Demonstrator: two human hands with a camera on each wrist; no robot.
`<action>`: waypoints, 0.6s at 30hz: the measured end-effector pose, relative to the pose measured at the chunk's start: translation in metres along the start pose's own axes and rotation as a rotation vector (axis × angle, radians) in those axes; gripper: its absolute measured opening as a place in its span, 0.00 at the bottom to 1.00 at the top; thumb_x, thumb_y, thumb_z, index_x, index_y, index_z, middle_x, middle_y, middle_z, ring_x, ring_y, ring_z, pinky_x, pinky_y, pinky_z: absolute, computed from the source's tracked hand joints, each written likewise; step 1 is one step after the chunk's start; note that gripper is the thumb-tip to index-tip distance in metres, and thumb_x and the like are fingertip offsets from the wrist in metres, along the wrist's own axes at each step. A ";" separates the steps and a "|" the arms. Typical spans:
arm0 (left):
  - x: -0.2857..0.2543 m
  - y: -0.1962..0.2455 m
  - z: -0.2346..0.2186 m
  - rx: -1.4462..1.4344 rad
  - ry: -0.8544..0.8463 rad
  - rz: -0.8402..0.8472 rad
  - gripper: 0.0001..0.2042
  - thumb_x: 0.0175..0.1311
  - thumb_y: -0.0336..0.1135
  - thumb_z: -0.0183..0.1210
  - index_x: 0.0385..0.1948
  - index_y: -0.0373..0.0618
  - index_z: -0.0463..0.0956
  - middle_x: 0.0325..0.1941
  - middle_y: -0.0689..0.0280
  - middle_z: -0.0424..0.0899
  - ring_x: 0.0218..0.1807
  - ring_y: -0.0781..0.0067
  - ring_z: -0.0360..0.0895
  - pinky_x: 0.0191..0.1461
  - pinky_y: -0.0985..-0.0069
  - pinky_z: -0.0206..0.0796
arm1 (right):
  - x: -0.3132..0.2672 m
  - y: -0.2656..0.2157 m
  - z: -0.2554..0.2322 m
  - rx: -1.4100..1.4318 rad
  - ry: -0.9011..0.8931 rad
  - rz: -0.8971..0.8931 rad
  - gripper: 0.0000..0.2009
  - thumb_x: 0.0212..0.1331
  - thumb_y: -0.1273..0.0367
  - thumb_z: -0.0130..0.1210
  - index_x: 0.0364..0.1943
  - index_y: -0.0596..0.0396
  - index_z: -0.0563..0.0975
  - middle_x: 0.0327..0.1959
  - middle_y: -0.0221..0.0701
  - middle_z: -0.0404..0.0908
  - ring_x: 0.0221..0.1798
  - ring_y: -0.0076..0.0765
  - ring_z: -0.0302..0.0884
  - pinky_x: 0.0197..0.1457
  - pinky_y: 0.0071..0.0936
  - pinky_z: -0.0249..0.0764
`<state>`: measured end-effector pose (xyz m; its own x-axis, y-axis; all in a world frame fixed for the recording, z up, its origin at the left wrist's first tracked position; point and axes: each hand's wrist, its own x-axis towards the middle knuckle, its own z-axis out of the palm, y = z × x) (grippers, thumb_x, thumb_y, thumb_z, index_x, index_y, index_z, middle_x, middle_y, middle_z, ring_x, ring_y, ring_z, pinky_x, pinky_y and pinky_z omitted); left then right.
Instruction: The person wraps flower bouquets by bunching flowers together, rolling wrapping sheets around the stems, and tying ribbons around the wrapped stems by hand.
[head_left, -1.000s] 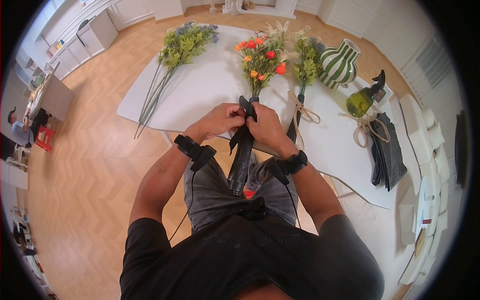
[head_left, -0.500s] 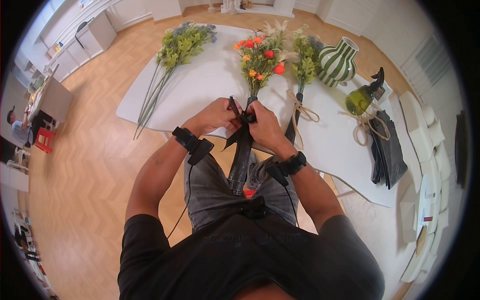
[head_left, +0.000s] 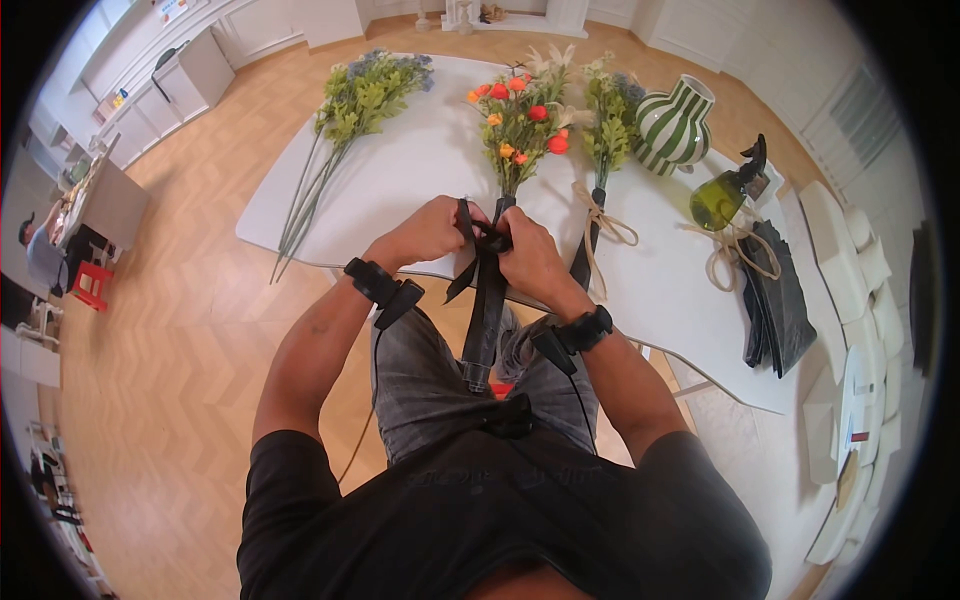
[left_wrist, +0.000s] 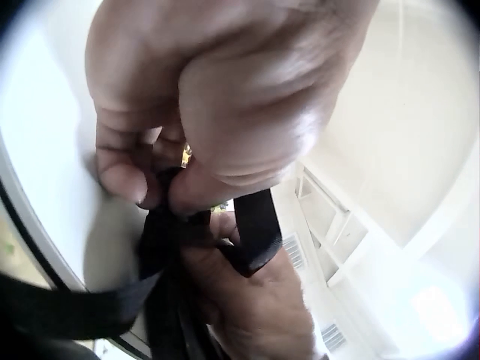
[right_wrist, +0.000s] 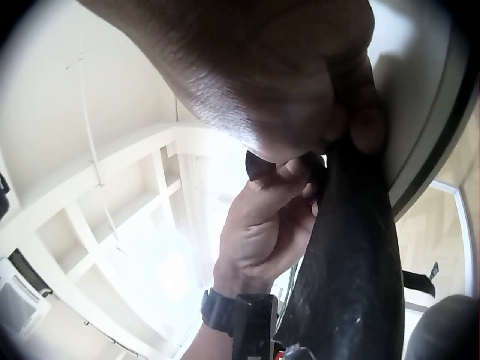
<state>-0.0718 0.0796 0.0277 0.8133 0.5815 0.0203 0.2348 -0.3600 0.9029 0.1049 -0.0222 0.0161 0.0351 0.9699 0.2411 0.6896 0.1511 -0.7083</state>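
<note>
A bouquet of orange and red flowers (head_left: 517, 135) has its stems in a black wrapping (head_left: 487, 320), which hangs over the table's front edge toward the lap. Black ribbon (left_wrist: 259, 232) is looped around the neck of this wrapping. My left hand (head_left: 432, 232) pinches the ribbon between thumb and fingertips, just left of the neck. Close beside it, my right hand (head_left: 530, 252) holds the ribbon against the wrapped stems, fingers curled at the knot. Seen from the right wrist, the wrapping (right_wrist: 341, 247) runs down below the right fingers. One ribbon tail dangles to the left.
On the white table (head_left: 440, 120) lie loose blue-flowered stems (head_left: 370, 95) at left. A second bouquet (head_left: 608, 130) tied with twine (head_left: 605, 222) lies right of the hands. Farther right are a striped vase (head_left: 675, 125), a green bottle (head_left: 718, 203) and folded black sheets (head_left: 778, 310).
The ribbon, earlier bunched at the neck, now forms a visible loop between the hands. My left fingers have shifted along it; the right hand stays at the neck.
</note>
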 end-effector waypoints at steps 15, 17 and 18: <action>-0.009 -0.002 -0.005 -0.113 0.121 -0.235 0.11 0.50 0.17 0.45 0.31 0.34 0.77 0.23 0.59 0.82 0.22 0.72 0.79 0.25 0.75 0.69 | -0.012 -0.004 0.007 -0.122 0.147 -0.053 0.12 0.50 0.78 0.55 0.38 0.59 0.69 0.37 0.51 0.76 0.37 0.66 0.76 0.41 0.52 0.73; -0.011 0.001 -0.007 -0.097 0.110 -0.250 0.10 0.51 0.17 0.46 0.32 0.34 0.76 0.23 0.60 0.81 0.22 0.74 0.78 0.24 0.76 0.68 | -0.017 -0.011 0.006 -0.147 0.129 -0.038 0.12 0.50 0.78 0.56 0.39 0.58 0.68 0.38 0.50 0.76 0.37 0.66 0.76 0.41 0.53 0.74; -0.011 0.003 -0.007 -0.080 0.098 -0.266 0.10 0.52 0.18 0.46 0.32 0.35 0.75 0.22 0.62 0.80 0.21 0.76 0.77 0.24 0.78 0.66 | -0.018 -0.013 0.005 -0.171 0.110 -0.021 0.13 0.50 0.78 0.56 0.40 0.57 0.68 0.39 0.49 0.75 0.37 0.66 0.76 0.41 0.53 0.74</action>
<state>-0.0837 0.0769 0.0336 0.6726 0.7169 -0.1832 0.3867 -0.1294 0.9131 0.0918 -0.0411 0.0179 0.0917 0.9386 0.3325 0.8032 0.1277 -0.5819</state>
